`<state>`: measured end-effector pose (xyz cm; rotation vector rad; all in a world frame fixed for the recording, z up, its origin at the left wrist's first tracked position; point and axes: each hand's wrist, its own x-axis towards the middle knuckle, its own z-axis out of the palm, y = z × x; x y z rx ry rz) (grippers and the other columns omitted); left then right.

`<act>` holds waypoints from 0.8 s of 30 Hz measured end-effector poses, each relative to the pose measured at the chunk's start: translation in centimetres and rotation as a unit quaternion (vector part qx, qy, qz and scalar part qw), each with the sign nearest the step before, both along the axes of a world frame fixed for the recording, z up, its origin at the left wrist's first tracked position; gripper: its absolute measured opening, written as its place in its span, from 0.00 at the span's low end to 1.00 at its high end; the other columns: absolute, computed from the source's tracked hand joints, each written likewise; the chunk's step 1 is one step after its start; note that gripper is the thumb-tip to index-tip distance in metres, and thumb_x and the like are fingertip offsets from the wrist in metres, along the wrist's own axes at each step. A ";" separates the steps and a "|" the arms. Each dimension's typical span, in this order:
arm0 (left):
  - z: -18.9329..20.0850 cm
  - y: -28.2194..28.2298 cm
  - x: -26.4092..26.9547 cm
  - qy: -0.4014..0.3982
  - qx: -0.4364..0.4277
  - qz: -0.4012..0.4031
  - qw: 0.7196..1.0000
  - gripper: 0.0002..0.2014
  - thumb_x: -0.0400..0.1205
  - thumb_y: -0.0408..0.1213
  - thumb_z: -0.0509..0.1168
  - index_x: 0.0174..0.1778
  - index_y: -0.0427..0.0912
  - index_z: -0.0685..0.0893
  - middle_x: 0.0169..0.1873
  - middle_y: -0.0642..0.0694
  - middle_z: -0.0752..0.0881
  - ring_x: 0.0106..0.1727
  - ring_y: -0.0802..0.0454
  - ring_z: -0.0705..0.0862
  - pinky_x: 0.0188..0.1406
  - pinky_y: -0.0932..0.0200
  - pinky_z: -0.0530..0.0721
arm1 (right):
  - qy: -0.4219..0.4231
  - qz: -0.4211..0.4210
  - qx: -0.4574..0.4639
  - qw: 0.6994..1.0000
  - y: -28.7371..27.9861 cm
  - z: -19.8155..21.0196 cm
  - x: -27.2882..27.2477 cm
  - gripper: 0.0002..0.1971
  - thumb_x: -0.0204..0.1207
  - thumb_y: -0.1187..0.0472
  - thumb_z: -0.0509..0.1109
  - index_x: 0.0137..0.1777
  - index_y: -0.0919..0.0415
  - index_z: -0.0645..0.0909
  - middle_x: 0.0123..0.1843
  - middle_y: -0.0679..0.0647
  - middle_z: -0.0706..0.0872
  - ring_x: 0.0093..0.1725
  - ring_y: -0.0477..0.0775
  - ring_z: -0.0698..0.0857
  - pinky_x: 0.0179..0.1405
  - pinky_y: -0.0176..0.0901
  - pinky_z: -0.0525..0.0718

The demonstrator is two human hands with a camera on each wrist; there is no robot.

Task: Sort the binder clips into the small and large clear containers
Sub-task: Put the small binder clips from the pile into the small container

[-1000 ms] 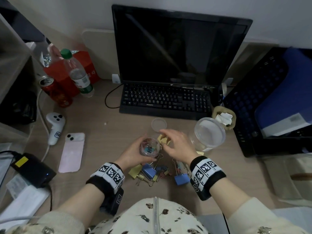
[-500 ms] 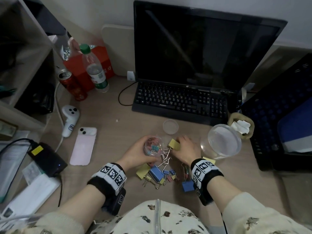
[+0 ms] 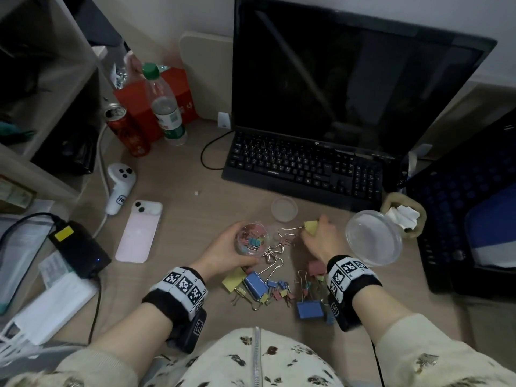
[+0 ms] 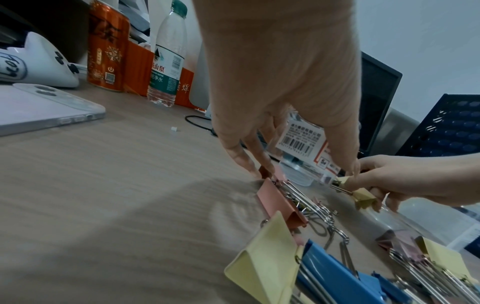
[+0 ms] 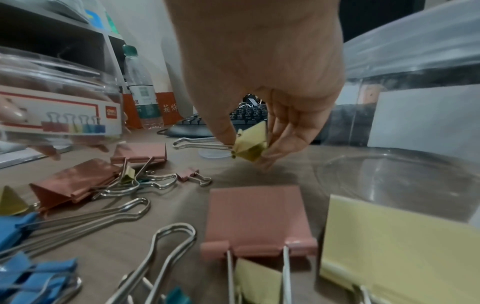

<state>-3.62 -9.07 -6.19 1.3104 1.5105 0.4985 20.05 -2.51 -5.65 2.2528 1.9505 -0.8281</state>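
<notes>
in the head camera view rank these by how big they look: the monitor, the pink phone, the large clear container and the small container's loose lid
Largest to smallest, as they look:
1. monitor
2. pink phone
3. large clear container, close to the phone, so unsure
4. loose lid

Left hand (image 4: 280,82) over small container (image 4: 301,142), right hand (image 4: 405,181) pinching yellow clip (image 4: 363,198), phone (image 4: 39,107) beside

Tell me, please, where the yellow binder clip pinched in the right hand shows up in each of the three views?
Head: yellow binder clip right of centre, at the right hand's fingertips.
Left wrist: it sits at the right edge, midway down.
Right wrist: it is at centre, wire handles pointing left.
Shared landmark: the green-capped water bottle, upper left in all three.
</notes>
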 end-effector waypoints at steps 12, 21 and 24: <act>-0.4 -0.2 -0.2 0.005 0.001 0.002 1.000 0.44 0.62 0.43 0.85 0.73 0.49 0.72 0.61 0.56 0.82 0.61 0.59 0.82 0.64 0.60 0.81 | 0.061 0.163 0.052 0.983 -0.7 -1.3 -0.8 0.20 0.74 0.57 0.69 0.65 0.60 0.73 0.62 0.54 0.72 0.57 0.59 0.80 0.55 0.55 0.81; -0.6 -0.4 -0.8 0.004 0.006 0.000 1.000 0.44 0.62 0.42 0.85 0.74 0.48 0.72 0.62 0.54 0.82 0.61 0.59 0.82 0.66 0.58 0.81 | -0.015 0.245 0.003 0.969 -2.2 -1.8 -1.4 0.24 0.74 0.57 0.68 0.71 0.52 0.73 0.66 0.53 0.77 0.64 0.58 0.79 0.56 0.49 0.80; -0.6 -0.7 -1.0 -0.001 0.013 0.001 1.000 0.43 0.62 0.41 0.86 0.72 0.50 0.73 0.61 0.55 0.83 0.60 0.61 0.83 0.65 0.58 0.82 | -0.053 0.231 0.003 0.972 -2.6 -1.7 -1.3 0.23 0.75 0.63 0.65 0.71 0.56 0.73 0.65 0.56 0.77 0.60 0.62 0.82 0.51 0.51 0.83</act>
